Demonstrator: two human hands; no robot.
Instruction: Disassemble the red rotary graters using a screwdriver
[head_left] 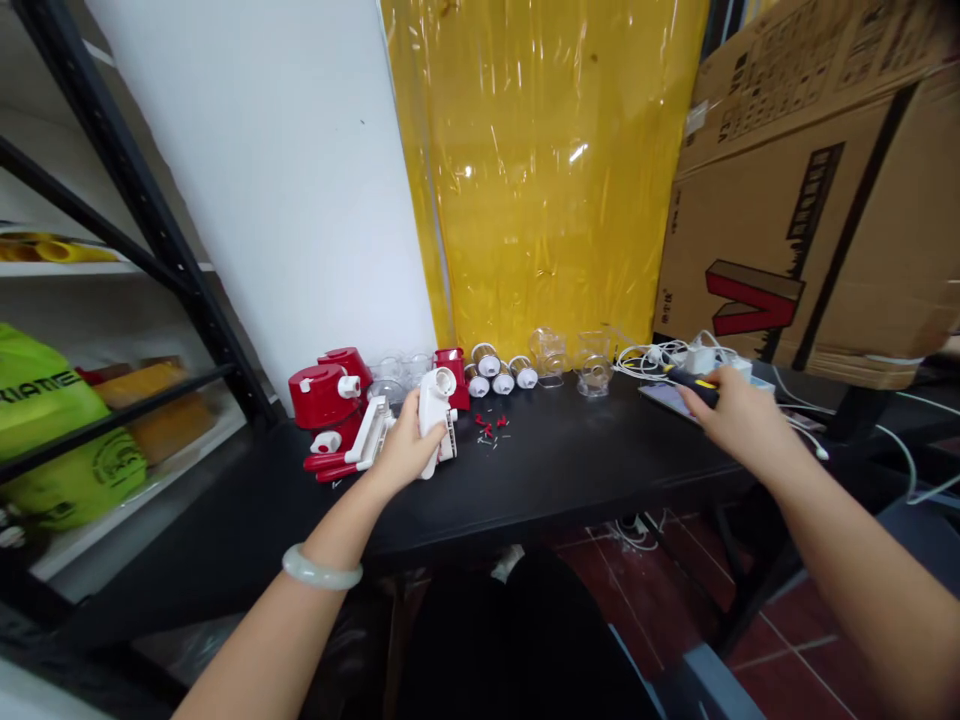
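Observation:
My left hand (409, 445) is closed around a white plastic housing (435, 410) with a round opening at its top, held over the black table. At the right, my right hand (739, 415) grips a black and yellow screwdriver (694, 380) by its handle, near a bundle of white cables. Left of the housing lie white frames with red handles (334, 464) and red plastic bodies (322, 395). Small red parts and screws (489, 428) are scattered between my hands. Behind them are several metal-and-white drums (487, 362).
Clear plastic cups (594, 372) stand along the back of the black table (555, 460). White cables and a power strip (705, 358) lie at the right, below a large cardboard box (810, 220). A yellow plastic curtain (547, 180) hangs behind. A black metal shelf (142, 190) rises at left.

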